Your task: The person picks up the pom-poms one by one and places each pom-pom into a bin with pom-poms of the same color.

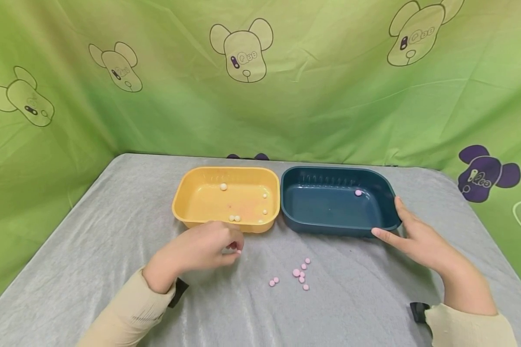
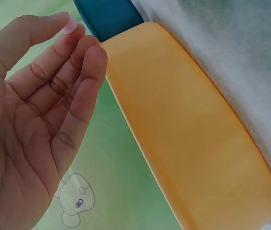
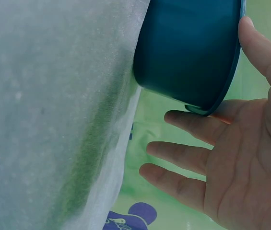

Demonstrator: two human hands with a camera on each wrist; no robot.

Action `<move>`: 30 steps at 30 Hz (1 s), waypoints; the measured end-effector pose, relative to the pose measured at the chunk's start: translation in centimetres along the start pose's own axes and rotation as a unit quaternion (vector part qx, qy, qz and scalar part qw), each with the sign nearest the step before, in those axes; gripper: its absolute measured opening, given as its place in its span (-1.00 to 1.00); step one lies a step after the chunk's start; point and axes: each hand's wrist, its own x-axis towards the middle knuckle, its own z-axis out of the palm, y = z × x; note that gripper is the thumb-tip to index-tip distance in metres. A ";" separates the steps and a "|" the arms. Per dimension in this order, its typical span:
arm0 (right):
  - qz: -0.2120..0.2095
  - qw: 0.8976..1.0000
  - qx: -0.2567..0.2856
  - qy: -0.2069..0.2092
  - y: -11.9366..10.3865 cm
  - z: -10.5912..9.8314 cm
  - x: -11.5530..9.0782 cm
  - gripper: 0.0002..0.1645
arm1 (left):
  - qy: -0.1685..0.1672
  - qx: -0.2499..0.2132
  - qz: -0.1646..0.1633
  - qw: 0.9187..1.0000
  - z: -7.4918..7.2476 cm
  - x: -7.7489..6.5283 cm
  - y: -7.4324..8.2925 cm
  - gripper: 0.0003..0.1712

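My left hand [image 1: 204, 248] is just in front of the yellow basin [image 1: 226, 227], over the table. Between its thumb and index fingertip it pinches a small pink ball [image 2: 69, 26]; the other fingers curve loosely. My right hand [image 1: 425, 241] rests at the right front corner of the dark blue basin [image 1: 330, 229], thumb at the front rim and index finger along the right side. The right wrist view shows its other fingers straight and spread. Several loose pink balls [image 1: 296, 273] lie on the cloth between the hands.
Several white balls [image 1: 223, 186] of differing sizes lie in the yellow basin. One pink ball [image 1: 358, 193] sits inside the blue basin. The basins stand side by side on a grey cloth-covered table [image 1: 351, 299]. A green printed curtain [image 1: 321, 96] hangs behind.
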 end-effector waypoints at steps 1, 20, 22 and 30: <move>0.000 1.000 -0.001 0.000 0.1 0.0 0.0 0.25 | 0.000 0.000 0.001 1.000 -0.1 0.1 0.0 -0.92; 0.006 1.000 0.000 -0.003 0.2 0.1 0.1 0.27 | 0.028 -0.011 0.052 0.998 -0.9 2.3 0.3 -0.93; 0.005 1.000 0.002 -0.003 0.1 0.1 0.0 0.27 | 0.031 -0.015 0.056 0.998 -0.9 2.6 0.4 -0.92; 0.003 1.000 0.004 0.000 0.0 0.1 -0.1 0.26 | 0.052 -0.013 0.069 0.996 -0.9 3.9 0.4 -0.93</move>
